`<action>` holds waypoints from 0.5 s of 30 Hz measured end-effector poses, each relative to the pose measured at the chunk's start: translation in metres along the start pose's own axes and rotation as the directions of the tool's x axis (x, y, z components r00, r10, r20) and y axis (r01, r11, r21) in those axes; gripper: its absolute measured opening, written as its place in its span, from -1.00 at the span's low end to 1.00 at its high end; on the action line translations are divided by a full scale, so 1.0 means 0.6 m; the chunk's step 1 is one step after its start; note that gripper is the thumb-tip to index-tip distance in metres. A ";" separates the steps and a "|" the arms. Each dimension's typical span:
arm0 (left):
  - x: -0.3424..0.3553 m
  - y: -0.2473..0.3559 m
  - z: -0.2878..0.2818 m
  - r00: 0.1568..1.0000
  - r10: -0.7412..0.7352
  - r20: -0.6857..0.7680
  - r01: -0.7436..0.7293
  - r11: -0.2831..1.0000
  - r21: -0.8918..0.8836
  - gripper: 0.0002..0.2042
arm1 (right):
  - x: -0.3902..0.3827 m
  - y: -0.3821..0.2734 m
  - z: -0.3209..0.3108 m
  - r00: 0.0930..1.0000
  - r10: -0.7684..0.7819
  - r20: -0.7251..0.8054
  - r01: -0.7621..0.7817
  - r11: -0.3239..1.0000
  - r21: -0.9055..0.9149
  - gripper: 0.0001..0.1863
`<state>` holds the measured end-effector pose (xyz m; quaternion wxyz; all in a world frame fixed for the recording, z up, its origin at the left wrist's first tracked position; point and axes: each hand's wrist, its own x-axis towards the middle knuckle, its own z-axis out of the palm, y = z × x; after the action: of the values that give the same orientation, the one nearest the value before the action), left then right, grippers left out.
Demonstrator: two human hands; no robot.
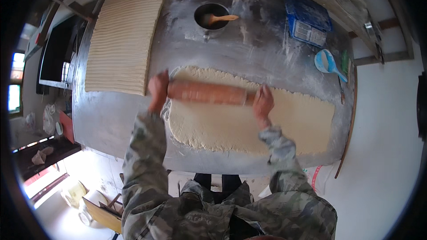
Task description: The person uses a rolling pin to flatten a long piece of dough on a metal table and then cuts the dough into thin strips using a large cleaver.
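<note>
A wide sheet of pale dough (222, 126) with ragged edges lies flat on the metal table in front of me. Across its left, far part rests a thick wooden rolling pin (207, 93), slightly blurred by motion. My left hand (158, 90) is closed round the pin's left handle, near the dough's left edge. Round the right handle, above the middle of the dough, my right hand (263, 102) is closed too. The pin lies nearly level from left to right, its right end a little nearer to me.
A ridged, pale dough sheet (124, 40) covers the table's far left. Beyond my dough stand a dark pot (205, 28) with a wooden-handled brush (224, 18) and a blue scale (308, 18). A blue-and-white scoop (328, 63) lies by the right edge of the metal table (106, 120).
</note>
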<state>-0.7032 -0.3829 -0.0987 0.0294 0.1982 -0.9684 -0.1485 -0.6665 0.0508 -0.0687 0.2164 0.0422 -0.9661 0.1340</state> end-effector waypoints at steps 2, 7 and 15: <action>-0.110 -0.044 0.012 1.000 -0.013 0.018 0.014 0.997 -0.078 -0.51 | -0.094 -0.003 -0.039 1.000 -0.004 0.002 0.004 1.000 -0.010 -0.69; 0.025 0.050 -0.022 0.993 -0.047 -0.108 0.048 0.999 0.002 -0.49 | 0.040 0.014 0.023 0.990 0.084 -0.109 -0.084 0.996 0.007 -0.68; -0.089 -0.013 -0.028 0.999 0.014 -0.052 -0.019 0.993 -0.114 -0.49 | -0.043 0.024 -0.020 0.989 0.133 -0.072 -0.113 0.968 0.224 -0.84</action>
<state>-0.6494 -0.3731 -0.0849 0.0664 0.1919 -0.9589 -0.1983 -0.6402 0.0687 -0.0726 0.2434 -0.0001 -0.9359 0.2546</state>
